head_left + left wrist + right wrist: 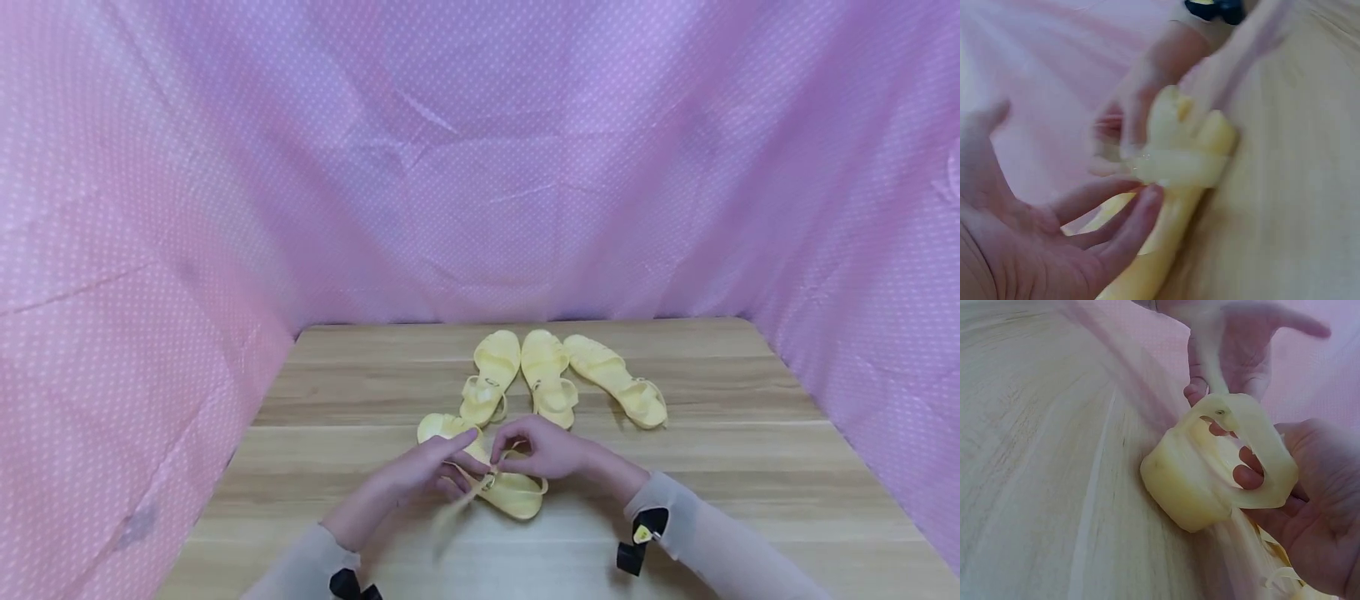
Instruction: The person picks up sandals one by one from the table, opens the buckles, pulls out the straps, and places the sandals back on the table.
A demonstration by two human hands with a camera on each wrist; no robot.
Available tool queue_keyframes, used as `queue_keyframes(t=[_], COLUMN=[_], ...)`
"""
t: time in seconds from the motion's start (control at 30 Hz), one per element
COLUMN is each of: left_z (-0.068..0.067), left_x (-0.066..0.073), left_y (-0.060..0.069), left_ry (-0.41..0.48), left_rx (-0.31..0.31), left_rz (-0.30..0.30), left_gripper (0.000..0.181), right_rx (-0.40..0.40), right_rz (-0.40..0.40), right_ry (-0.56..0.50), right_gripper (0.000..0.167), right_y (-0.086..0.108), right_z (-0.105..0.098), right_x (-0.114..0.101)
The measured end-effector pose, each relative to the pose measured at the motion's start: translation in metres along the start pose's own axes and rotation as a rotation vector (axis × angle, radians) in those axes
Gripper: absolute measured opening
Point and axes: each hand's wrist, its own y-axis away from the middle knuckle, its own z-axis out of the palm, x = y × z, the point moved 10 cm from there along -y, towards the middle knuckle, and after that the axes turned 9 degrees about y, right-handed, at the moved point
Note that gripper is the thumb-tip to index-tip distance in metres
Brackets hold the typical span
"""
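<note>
A pale yellow sandal (517, 497) lies on the wooden table in front of the person, heel toward the near right. Its ankle strap (1266, 450) stands up in a loop over the heel, and a loose strap end hangs blurred below the left hand. The right hand (542, 448) pinches the strap near the buckle with thumb and fingertips bent inward. Against the sandal's near side, the left hand (431, 468) touches the strap with fairly straight fingers. Its thumb (994, 119) stands apart from them. The left wrist view is blurred at the strap.
Behind the hands lie three more yellow sandals: a left one (497, 358), a middle one (543, 358) and a right one (600, 362) turned outward. Pink dotted cloth (480, 208) hangs around the table (322, 467) at the back and sides.
</note>
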Motion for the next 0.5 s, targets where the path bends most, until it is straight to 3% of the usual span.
queue_keyframes(t=[0.1, 0.23, 0.33, 0.5], left_z=[-0.002, -0.003, -0.004, -0.005], left_x=[-0.001, 0.005, 0.008, 0.009], left_y=[-0.005, -0.007, -0.007, -0.006], left_ry=[-0.157, -0.346, -0.366, -0.348], left_rx=[0.111, 0.276, 0.346, 0.366], left_rz=[0.067, 0.220, 0.270, 0.270], left_gripper=[0.045, 0.019, 0.016, 0.015], right_rx=[0.010, 0.031, 0.041, 0.053], right_rz=[0.018, 0.027, 0.034, 0.049], right_ry=[-0.013, -0.024, -0.038, -0.075], right_gripper=[0.005, 0.004, 0.004, 0.005], right_y=[0.002, 0.002, 0.002, 0.002], right_z=[-0.001, -0.002, -0.003, -0.004], right_x=[0.002, 0.003, 0.006, 0.012])
